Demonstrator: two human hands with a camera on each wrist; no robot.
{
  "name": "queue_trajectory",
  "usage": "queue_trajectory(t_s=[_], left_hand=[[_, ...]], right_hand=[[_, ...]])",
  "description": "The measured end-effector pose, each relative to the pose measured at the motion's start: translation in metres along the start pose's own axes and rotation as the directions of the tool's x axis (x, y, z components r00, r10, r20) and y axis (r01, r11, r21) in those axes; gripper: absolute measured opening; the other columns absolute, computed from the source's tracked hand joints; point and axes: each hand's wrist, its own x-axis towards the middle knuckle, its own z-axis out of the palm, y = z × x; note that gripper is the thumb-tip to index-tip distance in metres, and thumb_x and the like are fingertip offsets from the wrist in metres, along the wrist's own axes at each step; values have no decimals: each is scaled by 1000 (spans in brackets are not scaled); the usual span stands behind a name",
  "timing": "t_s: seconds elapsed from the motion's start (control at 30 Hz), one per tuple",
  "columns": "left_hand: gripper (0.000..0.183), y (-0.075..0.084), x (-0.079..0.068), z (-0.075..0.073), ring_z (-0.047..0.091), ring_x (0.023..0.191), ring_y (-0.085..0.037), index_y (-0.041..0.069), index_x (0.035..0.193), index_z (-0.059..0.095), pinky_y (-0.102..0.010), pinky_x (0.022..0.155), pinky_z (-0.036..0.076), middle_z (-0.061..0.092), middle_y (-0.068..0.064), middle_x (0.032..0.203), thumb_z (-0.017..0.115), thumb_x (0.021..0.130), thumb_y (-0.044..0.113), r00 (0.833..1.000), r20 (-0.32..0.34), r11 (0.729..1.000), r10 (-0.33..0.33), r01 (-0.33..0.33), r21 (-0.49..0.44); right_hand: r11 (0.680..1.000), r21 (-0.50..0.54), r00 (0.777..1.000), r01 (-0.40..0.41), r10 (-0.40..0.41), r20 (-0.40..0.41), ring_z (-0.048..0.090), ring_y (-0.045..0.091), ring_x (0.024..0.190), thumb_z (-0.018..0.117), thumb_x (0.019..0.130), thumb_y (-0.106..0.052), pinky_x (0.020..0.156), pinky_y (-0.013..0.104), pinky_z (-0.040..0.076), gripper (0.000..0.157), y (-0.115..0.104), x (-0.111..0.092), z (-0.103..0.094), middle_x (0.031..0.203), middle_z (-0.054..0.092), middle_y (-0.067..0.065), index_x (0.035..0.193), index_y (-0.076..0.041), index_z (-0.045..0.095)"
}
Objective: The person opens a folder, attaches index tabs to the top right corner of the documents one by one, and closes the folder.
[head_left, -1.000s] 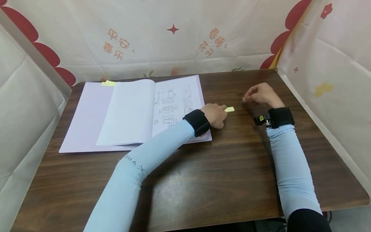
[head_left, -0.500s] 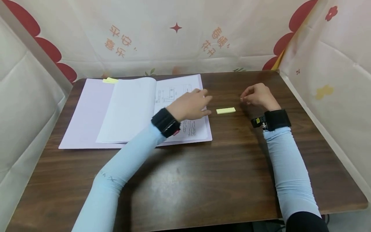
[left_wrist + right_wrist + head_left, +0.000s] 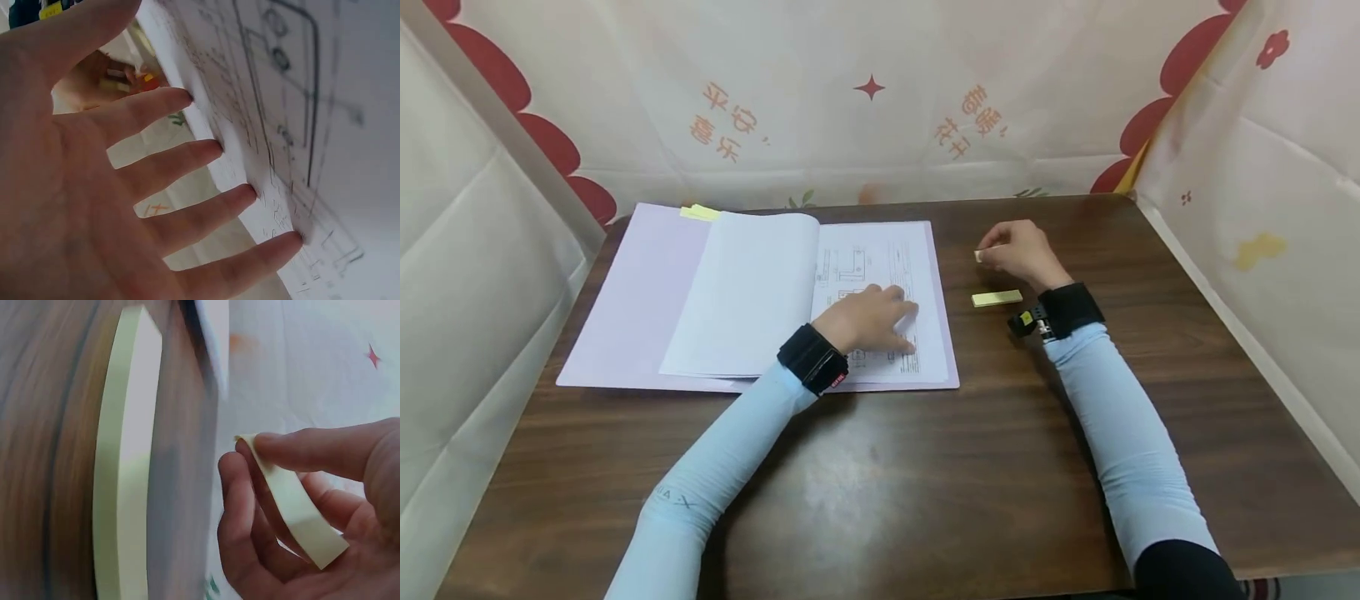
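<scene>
On the one open lilac folder (image 3: 617,333), the left hand (image 3: 867,321) rests straight, spread fingertips, now drawn inside the folder's right edge. Right of the folder lies one yellow pad (image 3: 997,298); just beyond, the right hand (image 3: 1021,252), shifted nearer the folder, pinches one yellow strip (image 3: 292,499).

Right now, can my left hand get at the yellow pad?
Probably yes: past the folder, only bare tabletop lies between your left hand and the pad, though your right hand, pinching a strip, is close by.
</scene>
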Motion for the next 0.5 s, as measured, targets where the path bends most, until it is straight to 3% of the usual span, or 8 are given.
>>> queue_trajectory(t_s=[0.2, 0.3, 0.4, 0.5], left_hand=[[75, -4, 1, 6, 48, 139, -29, 30, 156, 46, -54, 114, 45, 41, -1, 164, 69, 91, 60, 999, -12, 999, -34, 34, 14], [76, -5, 2, 7, 47, 138, -28, 31, 156, 46, -56, 115, 43, 41, -1, 164, 70, 90, 60, 999, -9, 999, -39, 39, 13], [75, -3, 4, 9, 47, 138, -28, 31, 155, 47, -59, 116, 41, 42, 0, 163, 71, 89, 60, 999, -12, 999, -39, 39, 9], [74, 0, 6, 11, 48, 136, -29, 31, 154, 48, -59, 115, 42, 44, -1, 162, 72, 90, 59, 999, -16, 999, -33, 33, 7]], right_hand=[[981, 195, 999, 17, -27, 46, 71, 21, 93, 72, 97, -13, 85, 31, 61, 19, -25, 44, 32, 107, 70, 11, 110, 0, 72], [962, 271, 998, -26, 7, 68, 71, 17, 91, 73, 96, -12, 84, 26, 61, 19, -36, 68, 44, 104, 70, 8, 111, 0, 72], [951, 296, 995, -88, 68, 80, 70, 18, 94, 73, 96, -12, 87, 26, 60, 21, -44, 84, 53, 107, 68, 7, 114, 0, 72], [956, 258, 990, -141, 129, 66, 70, 20, 97, 74, 95, -15, 90, 27, 59, 23, -47, 95, 62, 112, 67, 8, 114, -2, 73]])
